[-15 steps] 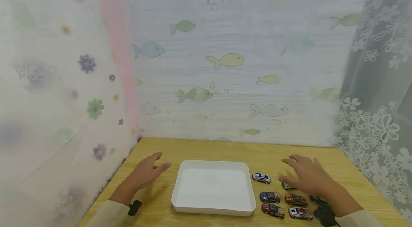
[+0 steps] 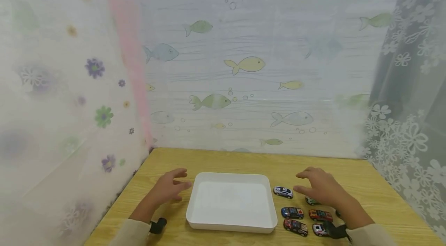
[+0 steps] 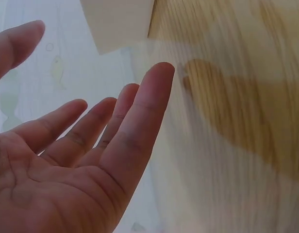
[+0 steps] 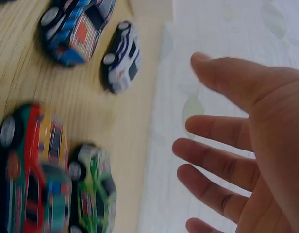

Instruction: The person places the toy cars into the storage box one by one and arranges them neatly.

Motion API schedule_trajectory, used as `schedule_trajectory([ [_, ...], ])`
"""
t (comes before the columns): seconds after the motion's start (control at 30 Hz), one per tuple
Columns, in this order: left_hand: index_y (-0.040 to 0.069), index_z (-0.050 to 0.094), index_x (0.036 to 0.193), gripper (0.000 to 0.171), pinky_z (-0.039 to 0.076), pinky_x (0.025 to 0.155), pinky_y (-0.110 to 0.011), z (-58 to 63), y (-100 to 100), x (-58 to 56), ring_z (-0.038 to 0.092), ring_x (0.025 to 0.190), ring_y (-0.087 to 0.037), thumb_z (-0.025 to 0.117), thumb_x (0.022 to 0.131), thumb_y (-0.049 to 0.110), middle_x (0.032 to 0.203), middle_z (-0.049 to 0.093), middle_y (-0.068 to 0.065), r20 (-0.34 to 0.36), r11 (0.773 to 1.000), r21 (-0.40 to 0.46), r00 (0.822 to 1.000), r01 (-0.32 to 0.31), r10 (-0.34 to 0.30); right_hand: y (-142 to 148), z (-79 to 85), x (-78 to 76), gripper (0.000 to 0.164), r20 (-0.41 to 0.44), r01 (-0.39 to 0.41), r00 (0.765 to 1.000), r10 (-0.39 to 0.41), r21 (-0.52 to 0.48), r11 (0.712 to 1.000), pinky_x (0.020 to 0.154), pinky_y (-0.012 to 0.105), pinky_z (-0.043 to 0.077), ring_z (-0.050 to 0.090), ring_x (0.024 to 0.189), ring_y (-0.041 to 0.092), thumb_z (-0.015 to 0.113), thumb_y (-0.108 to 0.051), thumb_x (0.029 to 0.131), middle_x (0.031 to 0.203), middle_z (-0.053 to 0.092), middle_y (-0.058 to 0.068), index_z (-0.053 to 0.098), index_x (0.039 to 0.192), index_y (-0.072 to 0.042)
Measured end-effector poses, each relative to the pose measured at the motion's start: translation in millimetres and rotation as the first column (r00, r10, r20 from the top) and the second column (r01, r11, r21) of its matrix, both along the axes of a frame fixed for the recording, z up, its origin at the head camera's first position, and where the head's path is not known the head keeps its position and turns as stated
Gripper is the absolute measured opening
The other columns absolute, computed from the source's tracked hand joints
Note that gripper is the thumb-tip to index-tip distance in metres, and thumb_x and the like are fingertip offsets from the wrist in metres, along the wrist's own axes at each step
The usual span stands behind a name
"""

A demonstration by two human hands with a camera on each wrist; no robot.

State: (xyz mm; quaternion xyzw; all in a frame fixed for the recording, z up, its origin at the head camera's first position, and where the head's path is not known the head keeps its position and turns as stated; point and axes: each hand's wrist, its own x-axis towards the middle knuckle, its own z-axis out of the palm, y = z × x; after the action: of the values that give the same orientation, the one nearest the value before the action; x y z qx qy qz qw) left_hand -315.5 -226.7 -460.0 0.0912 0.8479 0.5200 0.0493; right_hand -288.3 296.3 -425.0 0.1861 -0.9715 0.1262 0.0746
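My left hand [image 2: 167, 190] hovers beside the left wall of a white tray [image 2: 230, 199], fingers spread and holding nothing. In the left wrist view its palm and loosely bent fingers [image 3: 135, 126] show over the wooden table. On the other side, my right hand [image 2: 322, 186] hangs in the air above a group of toy cars, also holding nothing. Nearest its fingertips is a white toy car [image 2: 283, 192]. A green toy car [image 4: 95, 189] and a red and yellow one [image 4: 38, 170] show in the right wrist view. The tray has nothing in it.
Right of the tray also lie a blue toy car [image 2: 292, 213], a dark red one [image 2: 295, 227] and a white-and-red one [image 2: 319, 229] partly hidden by the wrist strap. Patterned curtains [image 2: 244, 83] hang behind and along both sides of the wooden table [image 2: 223, 160].
Both hands have moved inward: the left to the right, closer to the tray, and the right to the left, closer to the white toy car. The tray and cars stay put.
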Motion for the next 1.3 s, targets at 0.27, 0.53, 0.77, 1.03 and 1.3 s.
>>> schedule_trajectory([
  [0.27, -0.004, 0.041, 0.154, 0.075, 0.064, 0.083, -0.048, -9.7, 3, -0.1, 0.056, 0.132, -0.044, 0.078, 0.094, 0.023, 0.153, 0.046, -0.029, 0.112, 0.977, 0.206, 0.991, 0.048, -0.072, -19, -5.3, -3.8, 0.049, 0.052, -0.01, 0.999, 0.016, -0.106, 0.994, 0.082, 0.053, 0.058, 0.067, 0.105, 0.032, 0.078, -0.042, 0.091, 0.118, 0.071, 0.008, 0.072, 0.125, -0.007],
  [0.53, -0.001, 0.042, 0.155, 0.076, 0.063, 0.086, -0.048, -16.4, 8, -1.6, 0.056, 0.134, -0.041, 0.079, 0.092, 0.017, 0.152, 0.047, -0.029, 0.151, 0.964, 0.253, 0.98, 0.088, -0.13, -27, -3.6, -4.6, 0.048, 0.118, 0.025, 0.993, -0.001, -0.209, 0.978, 0.082, 0.05, 0.059, 0.066, 0.108, 0.038, 0.079, -0.034, 0.092, 0.122, 0.071, 0.013, 0.071, 0.126, -0.002],
  [0.77, 0.0, 0.045, 0.154, 0.072, 0.062, 0.09, -0.047, -22.0, 9, -1.1, 0.054, 0.136, -0.041, 0.079, 0.092, 0.015, 0.152, 0.05, -0.027, 0.169, 0.962, 0.256, 0.975, 0.095, -0.141, -32, -9.5, -7.5, 0.045, 0.178, 0.116, 0.981, -0.071, -0.255, 0.96, 0.085, 0.052, 0.059, 0.066, 0.109, 0.039, 0.079, -0.03, 0.092, 0.126, 0.068, 0.018, 0.072, 0.126, -0.001],
  [1.03, 0.003, 0.04, 0.158, 0.073, 0.061, 0.092, -0.049, -28.1, 6, 0.2, 0.062, 0.127, -0.031, 0.075, 0.095, 0.011, 0.155, 0.047, -0.028, 0.227, 0.929, 0.356, 0.955, 0.103, -0.193, -39, -20.6, -11.6, 0.038, 0.212, 0.17, 0.97, -0.117, -0.25, 0.953, 0.085, 0.053, 0.06, 0.069, 0.106, 0.038, 0.079, -0.024, 0.091, 0.12, 0.072, 0.015, 0.074, 0.123, -0.004],
  [1.3, 0.007, 0.038, 0.16, 0.073, 0.061, 0.092, -0.051, -28.4, 4, -1.4, 0.065, 0.123, -0.028, 0.073, 0.096, 0.011, 0.157, 0.044, -0.028, 0.251, 0.906, 0.409, 0.942, 0.106, -0.223, -46, -22.7, -11.0, 0.033, 0.231, 0.188, 0.963, -0.136, -0.222, 0.957, 0.086, 0.053, 0.059, 0.07, 0.103, 0.032, 0.08, -0.019, 0.09, 0.115, 0.075, 0.011, 0.076, 0.119, -0.005],
])
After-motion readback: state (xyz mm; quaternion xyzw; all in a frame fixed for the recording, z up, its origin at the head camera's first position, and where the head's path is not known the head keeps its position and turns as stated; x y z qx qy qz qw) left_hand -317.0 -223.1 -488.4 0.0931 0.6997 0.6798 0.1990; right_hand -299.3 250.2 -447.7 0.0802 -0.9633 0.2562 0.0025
